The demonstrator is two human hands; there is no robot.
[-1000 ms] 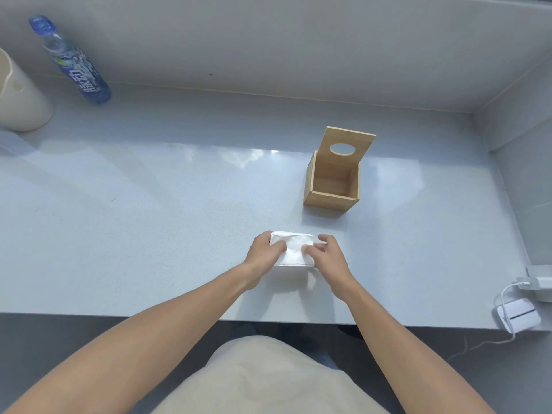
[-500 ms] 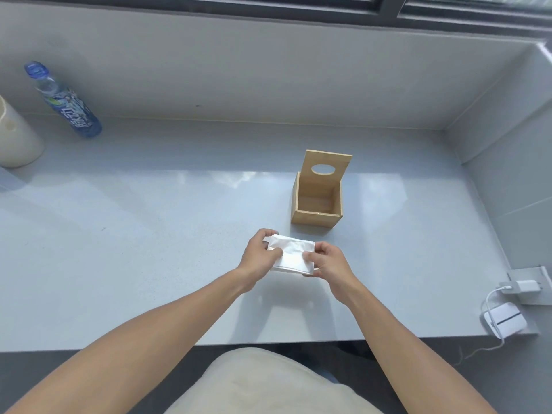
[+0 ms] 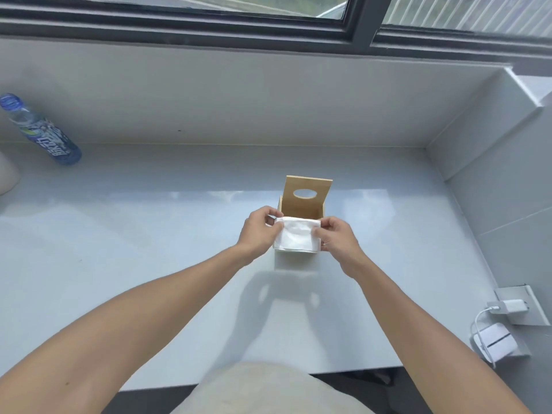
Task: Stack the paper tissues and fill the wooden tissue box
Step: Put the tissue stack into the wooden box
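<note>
A white stack of paper tissues (image 3: 296, 237) hangs in the air right in front of the wooden tissue box (image 3: 302, 204), covering the box's front wall. My left hand (image 3: 259, 231) pinches the stack's left edge and my right hand (image 3: 337, 236) pinches its right edge. The box stands on the white counter (image 3: 149, 234) with its lid tipped upright at the back, showing an oval slot. The inside of the box is mostly hidden behind the tissues.
A blue-labelled water bottle (image 3: 38, 131) lies at the far left by the wall, next to a pale rounded container (image 3: 7, 174) at the frame edge. A white charger and wall plate (image 3: 507, 307) and a small white device (image 3: 494, 343) sit at the right front.
Both hands have lifted the tissue stack off the counter and carried it forward up to the wooden box. The camera has tilted upward, bringing the window into view.
</note>
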